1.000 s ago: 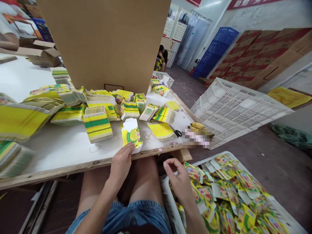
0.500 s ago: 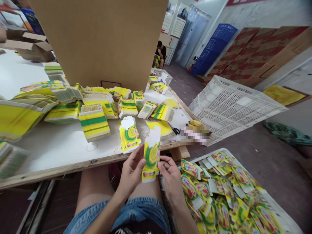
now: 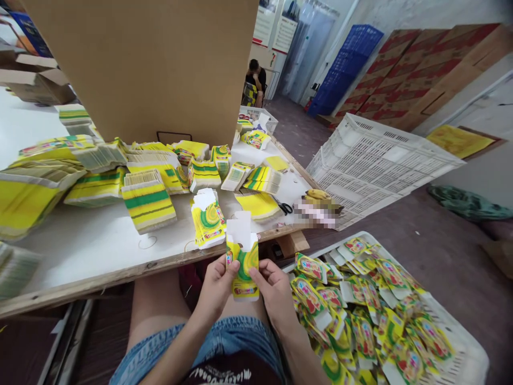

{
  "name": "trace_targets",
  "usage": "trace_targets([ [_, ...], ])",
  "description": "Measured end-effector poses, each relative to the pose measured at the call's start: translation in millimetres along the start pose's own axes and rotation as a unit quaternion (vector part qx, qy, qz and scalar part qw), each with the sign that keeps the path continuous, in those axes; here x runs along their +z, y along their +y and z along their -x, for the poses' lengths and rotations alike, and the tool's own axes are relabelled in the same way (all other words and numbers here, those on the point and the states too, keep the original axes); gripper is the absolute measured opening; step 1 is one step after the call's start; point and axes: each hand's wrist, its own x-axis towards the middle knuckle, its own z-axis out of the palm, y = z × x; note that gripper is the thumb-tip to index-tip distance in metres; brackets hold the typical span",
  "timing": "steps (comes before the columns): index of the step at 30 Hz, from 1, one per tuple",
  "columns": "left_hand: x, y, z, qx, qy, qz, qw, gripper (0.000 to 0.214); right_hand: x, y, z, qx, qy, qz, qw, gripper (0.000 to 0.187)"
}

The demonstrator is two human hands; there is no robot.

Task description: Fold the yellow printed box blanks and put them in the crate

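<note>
Between my two hands, above my lap, is a small yellow and green printed carton with its white top flap standing up. My left hand pinches its left edge, thumb on the front. On the opposite edge, my right hand grips it with the thumb pressed to the face. A pile of similar flat cartons lies just beyond, at the table's front edge. To my right, a white crate holds many yellow cartons with white flaps.
Bundled carton stacks cover the white table below a tall cardboard sheet. Black scissors and bananas lie at its right. White crates stand on the floor, and a person sits farther back.
The carton has turned from an angled pose to face me squarely, its flap more upright. My right hand has closed onto its right edge. The view has shifted slightly.
</note>
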Motion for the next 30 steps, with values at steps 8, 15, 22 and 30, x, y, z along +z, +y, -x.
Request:
trace_targets([
  [8, 0.0, 1.9, 4.7, 0.069, -0.043, -0.136, 0.987, 0.057, -8.9, -8.4, 3.9, -0.110, 0.032, 0.109, 0.988, 0.045],
  [15, -1.0, 13.1, 7.6, -0.011, -0.161, -0.064, 0.985, 0.046, -34.3, -27.3, 5.4, -0.080, -0.099, 0.082, 0.989, 0.043],
  [22, -2.0, 10.9, 10.3, -0.035, -0.191, -0.075, 0.978, 0.032, -46.5, -37.0, 6.1, -0.037, -0.158, 0.129, 0.978, 0.022],
  [30, 1.8, 7.3, 12.7, -0.054, -0.189, -0.073, 0.978, 0.085, -46.8, -36.9, 0.9, -0.104, -0.121, 0.237, 0.958, 0.028],
])
